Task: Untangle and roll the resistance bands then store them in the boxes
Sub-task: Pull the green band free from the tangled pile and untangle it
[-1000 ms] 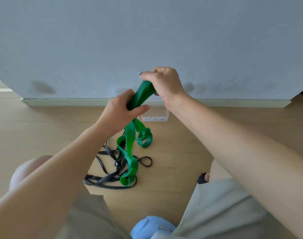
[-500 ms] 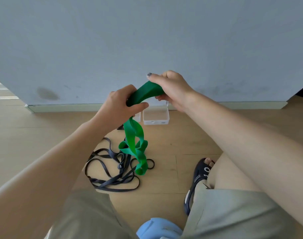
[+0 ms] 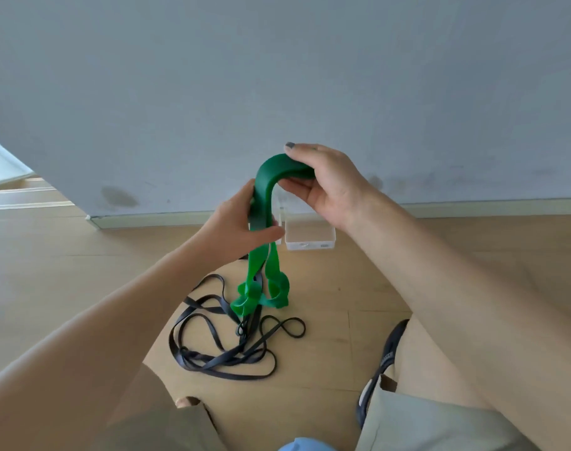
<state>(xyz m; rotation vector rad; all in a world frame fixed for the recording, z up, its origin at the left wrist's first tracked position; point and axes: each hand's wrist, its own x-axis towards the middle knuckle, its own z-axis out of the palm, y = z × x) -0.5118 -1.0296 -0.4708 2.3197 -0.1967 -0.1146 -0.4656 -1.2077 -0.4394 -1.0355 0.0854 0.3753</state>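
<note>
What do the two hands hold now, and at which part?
Both hold the green band: the right hand grips its top bend, the left hand pinches the two strands just below.

Green band [image 3: 265, 203]: smooth rubber, matt with a faint sheen where it bends between my fingers [image 3: 297, 187]. Black bands [image 3: 219, 356]: thin rubber strips, slightly glossy along the edges. Box [image 3: 310, 237]: clear hard plastic with a white rim, smooth. Floor [image 3: 440, 262]: wood-look planks, satin, visible seams. Wall [image 3: 277, 76]: painted, matt, scuffed near the bottom. My shorts [image 3: 440, 428]: plain woven cloth, matt. Shoe [image 3: 386, 356]: dark, material unclear.
</note>
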